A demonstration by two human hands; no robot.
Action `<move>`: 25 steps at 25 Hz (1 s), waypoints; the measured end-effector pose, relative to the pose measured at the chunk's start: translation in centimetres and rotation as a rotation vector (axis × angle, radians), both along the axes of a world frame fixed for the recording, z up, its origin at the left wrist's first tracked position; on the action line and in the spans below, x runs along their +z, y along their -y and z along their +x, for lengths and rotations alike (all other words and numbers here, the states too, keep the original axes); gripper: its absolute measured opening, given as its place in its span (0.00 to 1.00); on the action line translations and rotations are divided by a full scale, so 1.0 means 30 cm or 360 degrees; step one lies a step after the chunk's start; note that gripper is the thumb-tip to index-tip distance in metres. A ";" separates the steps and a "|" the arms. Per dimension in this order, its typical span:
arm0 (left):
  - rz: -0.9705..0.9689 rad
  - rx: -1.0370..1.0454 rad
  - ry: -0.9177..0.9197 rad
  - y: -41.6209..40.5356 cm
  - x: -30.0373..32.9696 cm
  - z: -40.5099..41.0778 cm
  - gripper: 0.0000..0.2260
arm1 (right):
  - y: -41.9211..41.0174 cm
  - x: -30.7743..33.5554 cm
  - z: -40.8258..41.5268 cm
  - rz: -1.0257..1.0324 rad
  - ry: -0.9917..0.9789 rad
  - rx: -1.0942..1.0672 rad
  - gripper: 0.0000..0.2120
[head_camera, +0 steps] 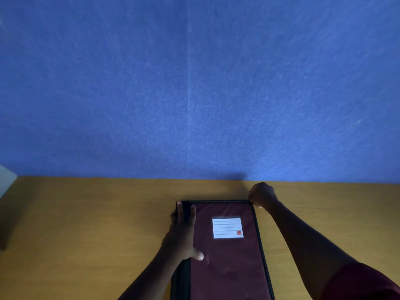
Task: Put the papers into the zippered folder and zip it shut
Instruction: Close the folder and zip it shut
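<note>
The right hand [262, 194] is closed in a fist at the far right corner of the zippered folder [227, 252], apparently pinching the zip pull, which is hidden. The left hand [183, 230] lies flat, fingers spread, pressing the folder's left edge onto the worktop [97, 224]. Maintain downward pressure; draw the pull steadily around the corner.

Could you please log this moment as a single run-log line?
folder closed, flat on table | left hand pressing cover near spine | right hand fisted at far right corner, likely on zipper pull | papers not visible
</note>
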State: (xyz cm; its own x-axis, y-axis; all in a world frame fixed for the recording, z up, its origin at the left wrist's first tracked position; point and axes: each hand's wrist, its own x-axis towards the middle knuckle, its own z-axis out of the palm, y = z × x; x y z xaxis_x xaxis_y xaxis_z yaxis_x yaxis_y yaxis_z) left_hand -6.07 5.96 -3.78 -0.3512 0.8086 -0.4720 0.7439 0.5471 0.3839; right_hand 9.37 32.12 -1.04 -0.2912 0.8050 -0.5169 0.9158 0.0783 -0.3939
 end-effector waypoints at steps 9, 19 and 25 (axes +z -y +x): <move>0.0063 0.0001 0.0022 0.011 -0.003 0.002 0.64 | 0.075 -0.015 -0.171 0.0402 0.0150 0.0247 0.11; 0.0138 -0.0002 0.0037 0.029 0.007 0.005 0.63 | 0.069 -0.013 -0.149 0.0442 0.0160 -0.0026 0.14; 0.0145 -0.0021 0.0047 0.027 0.006 0.008 0.62 | 0.211 -0.025 -0.332 0.0412 -0.0083 0.0121 0.13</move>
